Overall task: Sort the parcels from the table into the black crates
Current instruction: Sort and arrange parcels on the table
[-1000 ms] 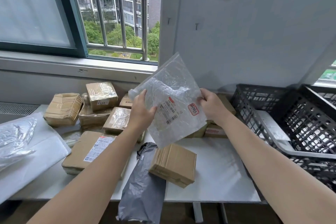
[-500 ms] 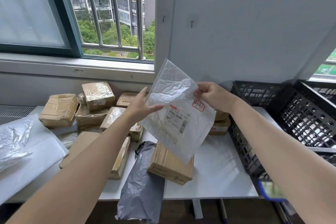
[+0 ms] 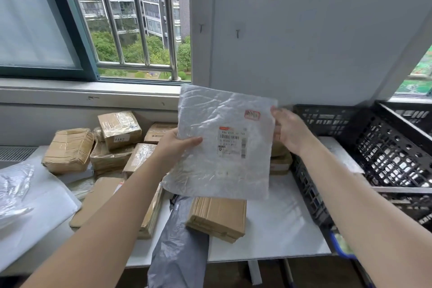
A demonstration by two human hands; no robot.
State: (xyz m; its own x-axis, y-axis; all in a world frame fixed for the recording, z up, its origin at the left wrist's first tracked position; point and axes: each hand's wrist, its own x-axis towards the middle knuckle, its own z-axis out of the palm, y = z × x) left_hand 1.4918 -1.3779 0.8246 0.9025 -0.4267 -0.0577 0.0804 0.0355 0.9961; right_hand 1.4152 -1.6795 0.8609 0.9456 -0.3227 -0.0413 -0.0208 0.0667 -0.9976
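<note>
Mailer (image 3: 210, 170) rotated upright — left hand (image 3: 173, 147), right hand (image 3: 289, 133) gripping, label (image 3: 231, 142) blurred

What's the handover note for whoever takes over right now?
Left hand: grips the white bubble mailer by its left edge, thumb in front.
Right hand: holds the mailer's upper right edge.
Mailer: in the air above the table, label facing the camera, not yet in the black crates to the right.
Done: cannot tell what is already crated.
Left: crate this mailer, then the taped cardboard parcels and the grey poly bag on the table.
</note>
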